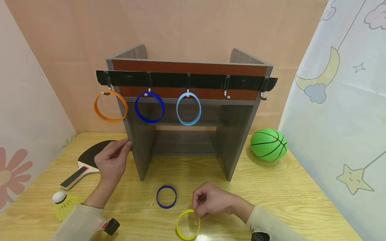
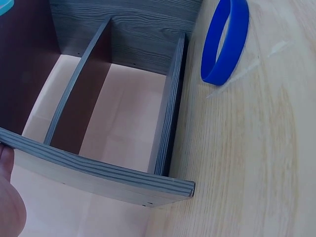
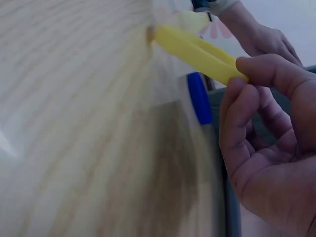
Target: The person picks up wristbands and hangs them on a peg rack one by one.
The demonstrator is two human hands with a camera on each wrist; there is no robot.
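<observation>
My right hand (image 1: 212, 201) pinches the edge of a yellow silicone wristband (image 1: 178, 227) between thumb and fingertips, low over the table. In the right wrist view the yellow wristband (image 3: 192, 52) slants away from the fingertips. My left hand (image 1: 113, 160) grips the front edge of the left side panel of a grey wooden shelf (image 1: 138, 144). A dark blue wristband (image 1: 157, 201) lies on the table, left of my right hand. From hooks on the shelf's black strip (image 1: 208, 80) hang an orange wristband (image 1: 110, 120), a blue one (image 1: 150, 121) and a light blue one (image 1: 189, 124).
Two hooks at the strip's right end, one a silver hook (image 1: 226, 93), carry nothing. A green ball (image 1: 268, 144) sits right of the shelf. On the left lie a table tennis bat (image 1: 93, 154) and a yellow shuttlecock (image 1: 64, 204). Printed cloth walls stand at both sides.
</observation>
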